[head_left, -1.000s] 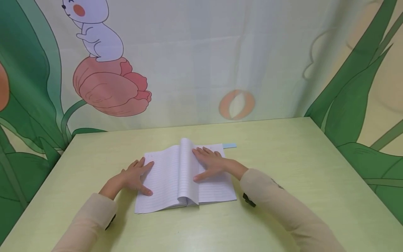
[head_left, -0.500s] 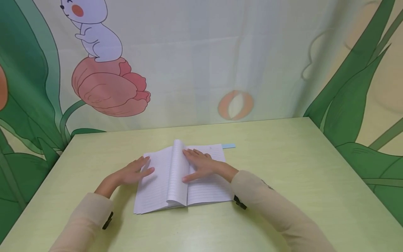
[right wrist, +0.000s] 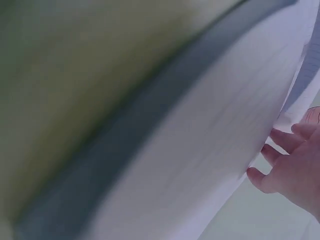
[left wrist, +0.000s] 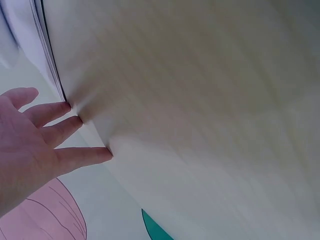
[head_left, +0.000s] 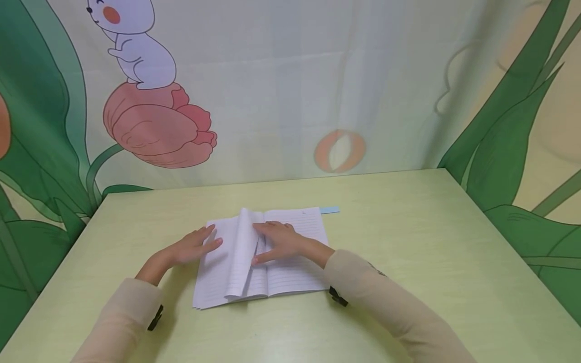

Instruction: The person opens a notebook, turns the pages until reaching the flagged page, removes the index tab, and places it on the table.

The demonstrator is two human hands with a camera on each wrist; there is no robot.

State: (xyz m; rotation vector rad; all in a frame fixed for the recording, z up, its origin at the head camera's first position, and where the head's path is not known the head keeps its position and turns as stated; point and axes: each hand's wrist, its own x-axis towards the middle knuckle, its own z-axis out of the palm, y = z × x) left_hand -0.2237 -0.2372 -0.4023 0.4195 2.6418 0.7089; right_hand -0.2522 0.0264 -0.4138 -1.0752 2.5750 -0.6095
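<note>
An open notebook [head_left: 297,275] with lined white pages lies flat in the middle of the table. One page [head_left: 240,257] stands curled up over its left half. My right hand [head_left: 279,243] touches the right side of that curled page, fingers and thumb spread. In the right wrist view the right hand [right wrist: 292,160] has its fingertips by the paper. My left hand [head_left: 190,247] is at the notebook's left edge, fingers extended and thumb over the page. The left wrist view shows the left hand [left wrist: 35,135] with fingertips at the table beside the notebook's edge.
A pale blue strip [head_left: 329,209] sticks out from the notebook's top right corner. The light yellow-green table [head_left: 386,212] reaches back to a curtain [head_left: 272,101] printed with a white animal, a pink flower and green leaves.
The right hand has moved left, and the curled page has moved left with it, baring the notebook's centre fold. The left hand's thumb has lifted off the page and moved up.
</note>
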